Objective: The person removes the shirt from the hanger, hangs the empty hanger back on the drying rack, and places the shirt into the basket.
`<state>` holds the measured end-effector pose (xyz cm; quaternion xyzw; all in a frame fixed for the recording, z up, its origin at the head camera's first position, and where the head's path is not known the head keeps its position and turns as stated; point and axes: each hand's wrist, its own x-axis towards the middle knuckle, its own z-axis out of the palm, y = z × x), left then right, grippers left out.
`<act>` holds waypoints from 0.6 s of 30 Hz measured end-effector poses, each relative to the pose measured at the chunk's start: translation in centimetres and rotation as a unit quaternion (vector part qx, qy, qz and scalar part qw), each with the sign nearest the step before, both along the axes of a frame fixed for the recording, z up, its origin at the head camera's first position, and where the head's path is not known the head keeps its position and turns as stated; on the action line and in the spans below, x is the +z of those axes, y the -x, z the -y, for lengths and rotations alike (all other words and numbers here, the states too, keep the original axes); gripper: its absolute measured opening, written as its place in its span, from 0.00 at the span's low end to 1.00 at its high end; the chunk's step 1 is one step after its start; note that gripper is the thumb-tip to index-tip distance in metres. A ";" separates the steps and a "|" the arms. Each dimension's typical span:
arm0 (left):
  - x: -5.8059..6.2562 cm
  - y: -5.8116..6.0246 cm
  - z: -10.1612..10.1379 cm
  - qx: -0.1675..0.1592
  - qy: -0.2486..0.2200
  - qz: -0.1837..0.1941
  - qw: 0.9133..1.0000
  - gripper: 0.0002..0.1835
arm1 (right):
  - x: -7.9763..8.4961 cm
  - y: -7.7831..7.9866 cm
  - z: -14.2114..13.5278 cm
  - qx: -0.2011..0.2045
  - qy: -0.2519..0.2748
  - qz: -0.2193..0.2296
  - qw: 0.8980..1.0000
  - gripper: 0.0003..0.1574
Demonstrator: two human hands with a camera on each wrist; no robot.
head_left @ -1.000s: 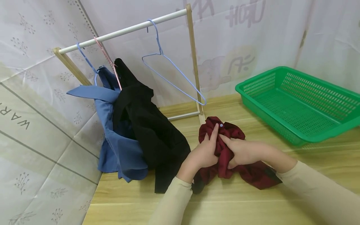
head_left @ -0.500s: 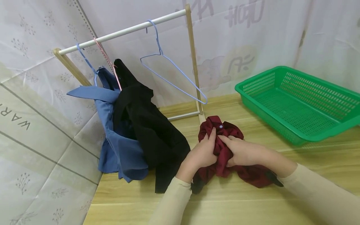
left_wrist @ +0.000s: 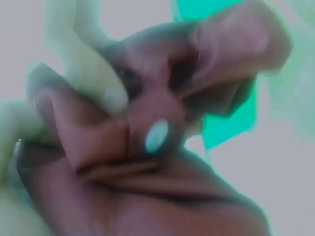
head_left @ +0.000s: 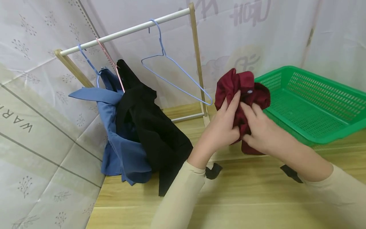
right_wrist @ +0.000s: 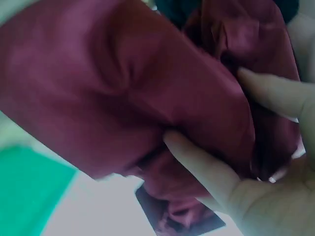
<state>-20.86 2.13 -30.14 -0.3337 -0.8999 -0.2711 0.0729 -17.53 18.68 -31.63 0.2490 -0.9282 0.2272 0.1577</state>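
Note:
Both hands hold up a bunched dark red shirt (head_left: 228, 87) above the table in the head view, in front of the rack's right leg and partly over the green basket. My left hand (head_left: 221, 130) grips the left side of its gathered cloth, fingers lying along the folds. Close beside it, my right hand (head_left: 261, 132) pinches the right side. A pale button (left_wrist: 156, 136) shows on the fabric in the left wrist view, which is blurred. In the right wrist view, the thumb and a finger (right_wrist: 197, 160) press into the folds.
A clothes rack (head_left: 128, 30) stands at the left. It carries a blue garment (head_left: 110, 127), a black garment (head_left: 154, 127) and a bare blue hanger (head_left: 183, 76). The green basket (head_left: 323, 136) sits at the right on the wooden table (head_left: 243, 206).
Both hands have raised the shirt from the table and moved it away from the body and slightly right. The rack, its garments and the basket stay in place.

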 end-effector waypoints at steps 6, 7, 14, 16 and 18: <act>4.7 0.7 -4.2 -0.082 -0.065 -0.079 0.991 0.51 | 3.6 1.0 -2.8 -0.035 0.021 -0.235 0.971 0.56; 5.3 0.8 -5.0 -0.092 -0.064 -0.090 0.990 0.50 | 4.1 1.1 -3.4 -0.046 0.011 -0.267 0.963 0.53; 7.6 1.4 -10.1 -0.159 0.007 -0.051 0.986 0.49 | 3.9 1.1 -6.9 -0.130 -0.055 -0.380 0.914 0.35; 7.5 1.8 -11.2 -0.184 0.021 -0.008 0.983 0.50 | 2.8 1.3 -7.8 -0.141 -0.070 -0.391 0.907 0.34; 7.0 2.3 -12.2 -0.199 0.036 0.021 0.979 0.50 | 1.7 1.3 -8.7 -0.160 -0.080 -0.380 0.908 0.37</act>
